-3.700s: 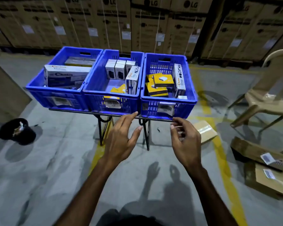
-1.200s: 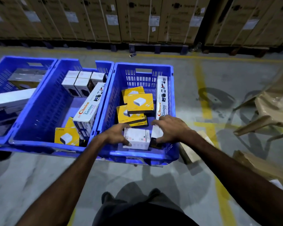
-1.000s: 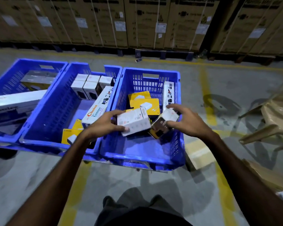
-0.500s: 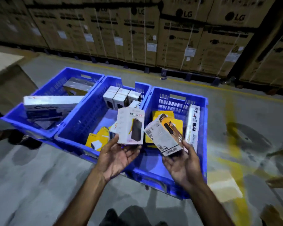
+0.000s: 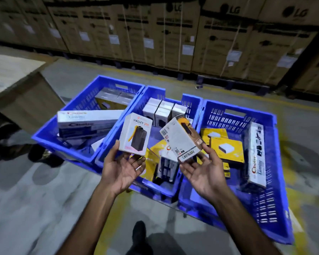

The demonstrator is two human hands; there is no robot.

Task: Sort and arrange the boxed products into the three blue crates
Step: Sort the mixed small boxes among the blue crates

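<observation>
The left hand (image 5: 122,167), palm up, pinches a white Halley 20K box (image 5: 135,134) upright above the middle blue crate (image 5: 155,190). The right hand (image 5: 203,173) grips a tilted Portronics box (image 5: 180,138) just beside it, near the right crate (image 5: 273,208).

A wall of stacked brown cardboard cartons (image 5: 173,34) printed with LG logos and white labels fills the far side. The grey concrete floor (image 5: 35,208) carries worn yellow painted lines (image 5: 295,205). A pale wooden-topped unit (image 5: 17,85) stands at far left. Lighting is dim.
</observation>
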